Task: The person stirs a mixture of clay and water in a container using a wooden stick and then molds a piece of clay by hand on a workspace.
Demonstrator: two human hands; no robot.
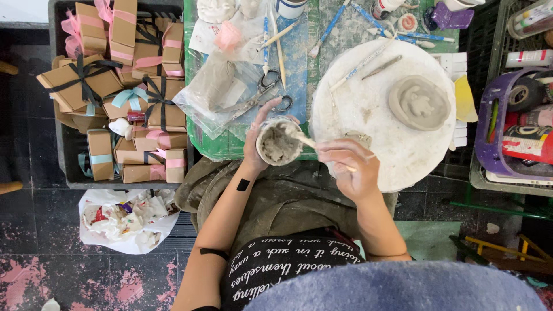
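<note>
My left hand (254,143) grips a small round cup of grey clay slip (279,144) at the near edge of the green table (224,147). My right hand (352,167) holds a thin wooden stick (303,139) whose tip dips into the slip. To the right lies a round white board (374,109) with a grey clay dish (419,102) bearing a relief shape on it.
Scissors (271,92) and a clear plastic bag with clay (222,86) lie behind the cup. Modelling tools (360,63) rest on the board. A black crate of ribboned cardboard boxes (124,86) stands at left, a purple basket with tape rolls (518,124) at right, a white bag (129,222) on the floor.
</note>
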